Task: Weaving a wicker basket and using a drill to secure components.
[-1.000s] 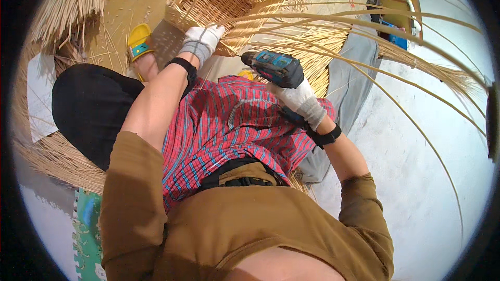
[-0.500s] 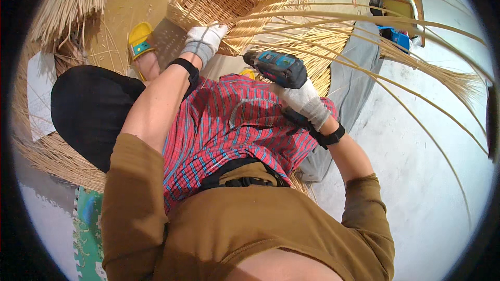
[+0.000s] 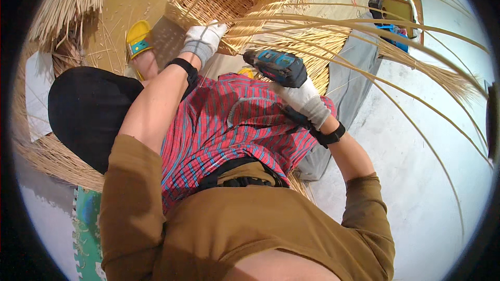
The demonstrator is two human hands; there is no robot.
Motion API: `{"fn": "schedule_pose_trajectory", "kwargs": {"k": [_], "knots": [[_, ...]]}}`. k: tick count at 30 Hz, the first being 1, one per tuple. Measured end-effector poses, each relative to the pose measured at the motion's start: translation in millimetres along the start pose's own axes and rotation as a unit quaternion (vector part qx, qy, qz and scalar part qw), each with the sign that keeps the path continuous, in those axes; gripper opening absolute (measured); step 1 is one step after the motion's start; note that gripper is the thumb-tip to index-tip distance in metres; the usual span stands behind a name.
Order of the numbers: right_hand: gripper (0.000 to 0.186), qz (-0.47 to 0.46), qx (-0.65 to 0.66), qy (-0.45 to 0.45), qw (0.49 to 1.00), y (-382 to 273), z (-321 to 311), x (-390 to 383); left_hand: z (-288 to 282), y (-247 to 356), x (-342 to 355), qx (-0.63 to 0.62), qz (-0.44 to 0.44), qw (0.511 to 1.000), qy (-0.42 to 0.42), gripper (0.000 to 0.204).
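Still, hardly anything has been altered since the earlier frames. The wicker basket [image 3: 221, 0] is held tilted, with its opening seen from above, just beyond the left hand [image 3: 202, 41]. Its near edge is clamped by that white-and-grey gloved hand, as it was a second ago. The handle of a blue-and-black cordless drill [image 3: 278, 65] is gripped by the right hand [image 3: 302, 96], which is likewise gloved. The hands are kept apart, with the drill's body lying between them and its nose pointed leftward at the basket's near corner; whether the corner is touched by its tip cannot be told. Compared with the first frame, the left hand and the drill are seen only very slightly shifted, and the free ends of the long rattan canes [image 3: 375, 26], spread rightward past the right hand, have been lowered a little. The red-and-blue plaid cloth [image 3: 234, 109] is left draped over the lap, below and between the hands. The cane bundle [image 3: 312, 47] and the grey cloth [image 3: 354, 73] beside it, beyond the right hand, and the yellow sandal [image 3: 138, 36], left of the left hand, are found practically unchanged.
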State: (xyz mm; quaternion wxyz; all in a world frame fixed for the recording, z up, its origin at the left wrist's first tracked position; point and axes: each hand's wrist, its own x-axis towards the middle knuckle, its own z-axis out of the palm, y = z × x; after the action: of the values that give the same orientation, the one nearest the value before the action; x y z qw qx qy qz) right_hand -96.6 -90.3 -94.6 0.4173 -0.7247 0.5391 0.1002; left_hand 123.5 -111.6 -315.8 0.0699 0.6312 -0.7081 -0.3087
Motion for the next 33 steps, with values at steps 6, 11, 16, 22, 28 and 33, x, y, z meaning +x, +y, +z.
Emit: {"fn": "schedule_pose_trajectory", "kwargs": {"k": [6, 11, 16, 22, 28, 33], "knots": [[0.044, -0.011, -0.050, -0.001, 0.999, -3, -3, 1, -7, 5, -4, -0.205, -0.089, 0.974, 0.036, 0.052], [0.044, -0.001, -0.023, 0.000, 1.000, -5, -5, -2, 3, 2, 1, -0.220, -0.106, 0.969, 0.025, 0.052], [0.045, -0.013, -0.051, -0.002, 0.999, 2, -3, 5, 9, -2, 5, -0.140, -0.047, 0.989, 0.024, 0.051], [0.045, -0.152, -0.105, 0.037, 0.982, 3, -3, 6, 3, 1, -1, -0.149, -0.038, 0.987, 0.055, 0.051], [0.042, -0.051, -0.047, 0.001, 0.998, -5, -4, 5, -8, 6, -1, -0.226, -0.111, 0.968, -0.001, 0.055], [0.040, -0.113, -0.114, 0.048, 0.986, 5, 0, 10, 0, 5, 3, -0.191, -0.103, 0.976, 0.004, 0.050]]}}
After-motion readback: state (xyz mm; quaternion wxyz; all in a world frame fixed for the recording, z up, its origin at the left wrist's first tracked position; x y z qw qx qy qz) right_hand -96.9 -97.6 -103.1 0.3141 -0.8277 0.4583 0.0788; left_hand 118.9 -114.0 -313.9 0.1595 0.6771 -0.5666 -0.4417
